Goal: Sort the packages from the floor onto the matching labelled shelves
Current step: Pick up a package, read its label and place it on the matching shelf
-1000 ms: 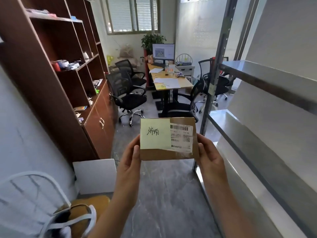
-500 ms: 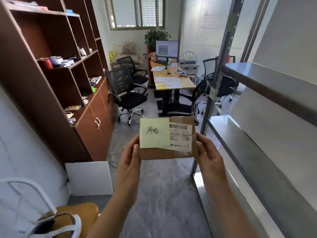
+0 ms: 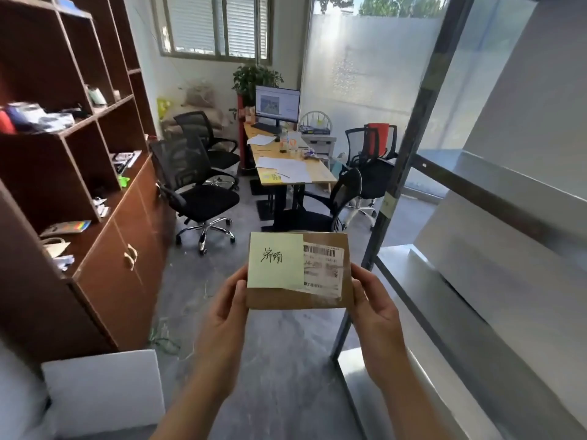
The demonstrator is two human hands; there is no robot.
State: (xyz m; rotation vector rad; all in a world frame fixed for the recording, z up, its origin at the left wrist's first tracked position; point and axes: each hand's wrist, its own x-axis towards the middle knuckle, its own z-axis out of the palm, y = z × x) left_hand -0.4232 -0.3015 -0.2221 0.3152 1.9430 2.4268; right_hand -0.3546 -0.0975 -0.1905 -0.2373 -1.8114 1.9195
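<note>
The left hand (image 3: 227, 308) and the right hand (image 3: 374, 304) grip the brown package (image 3: 298, 298) by its side edges. A yellow note (image 3: 275, 260) is stuck on its upper left corner, just left of the metal shelf (image 3: 476, 312).

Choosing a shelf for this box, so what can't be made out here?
Head view only.
1. Shipping label print: blurred, partly under the yellow note.
2. Tag on the rack post: too small to read.
3. Left hand and right hand: fingers hidden behind the box.

A brown wooden bookcase (image 3: 63, 154) is set along the left wall, and a white board (image 3: 101, 392) is stood on the floor near it. Black office chairs (image 3: 197, 188) are drawn round a wooden counter (image 3: 317, 176), on which a monitor (image 3: 277, 104) and papers (image 3: 286, 168) are placed.
</note>
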